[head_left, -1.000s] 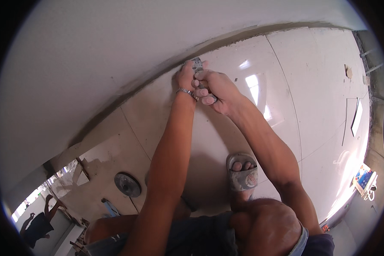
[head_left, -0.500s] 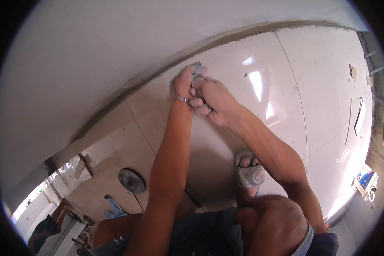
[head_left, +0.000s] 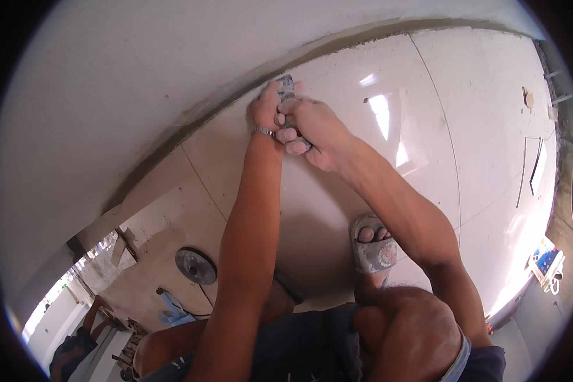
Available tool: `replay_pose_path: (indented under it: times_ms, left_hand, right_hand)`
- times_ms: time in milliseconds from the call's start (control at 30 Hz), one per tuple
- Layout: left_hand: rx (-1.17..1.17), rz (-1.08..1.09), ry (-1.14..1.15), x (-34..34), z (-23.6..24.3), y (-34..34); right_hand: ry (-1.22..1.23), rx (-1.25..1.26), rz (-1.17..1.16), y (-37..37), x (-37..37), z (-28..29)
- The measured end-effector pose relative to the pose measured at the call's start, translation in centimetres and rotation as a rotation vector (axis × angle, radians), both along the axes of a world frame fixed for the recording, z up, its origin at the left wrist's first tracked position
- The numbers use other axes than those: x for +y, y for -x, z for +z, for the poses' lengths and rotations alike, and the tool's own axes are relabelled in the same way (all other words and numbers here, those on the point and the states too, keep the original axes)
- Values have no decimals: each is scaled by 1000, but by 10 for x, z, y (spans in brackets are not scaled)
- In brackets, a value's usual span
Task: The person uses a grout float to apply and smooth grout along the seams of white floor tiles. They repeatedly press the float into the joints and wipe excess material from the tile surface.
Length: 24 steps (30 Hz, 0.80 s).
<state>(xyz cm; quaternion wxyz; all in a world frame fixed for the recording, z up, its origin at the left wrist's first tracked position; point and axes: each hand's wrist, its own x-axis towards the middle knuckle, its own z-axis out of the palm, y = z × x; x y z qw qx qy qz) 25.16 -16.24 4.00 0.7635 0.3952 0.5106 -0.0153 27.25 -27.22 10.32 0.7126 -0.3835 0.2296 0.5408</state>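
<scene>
Both of my hands are together over the pale tiled floor [head_left: 325,210], close to the base of the white wall [head_left: 140,83]. My right hand [head_left: 318,127] is closed round the handle of a narrow, grey-smeared scraper-like tool [head_left: 286,83]. At the tool's flat far end, my left hand [head_left: 267,108] grips it, with fingertips showing past its right side. A metal-link band [head_left: 263,131] circles my left wrist. The tool's working edge and much of its handle are hidden by my fingers.
A rough grey-brown strip [head_left: 172,141] runs between wall and tiles. My sandalled foot [head_left: 374,245] is below my right forearm. A grey disc [head_left: 196,265] and a light-blue object [head_left: 173,308] lie left. Another person [head_left: 73,353] is at lower left; a white-and-blue container [head_left: 546,264] stands right.
The view has tilted a little, so hands, tool and floor sit higher in the picture. Both hands keep their grip on the tool. The other person at lower left has shifted posture.
</scene>
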Motion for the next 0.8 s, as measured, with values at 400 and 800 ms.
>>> replay_pose_path:
  times_ms: [400,800]
  left_hand:
    - [-55,29,1,2,-9,25]
    - [-19,136,-16,6,-12,26]
  right_hand:
    - [-3,2,56,26,0,2]
    - [18,-18,102,34,4,4]
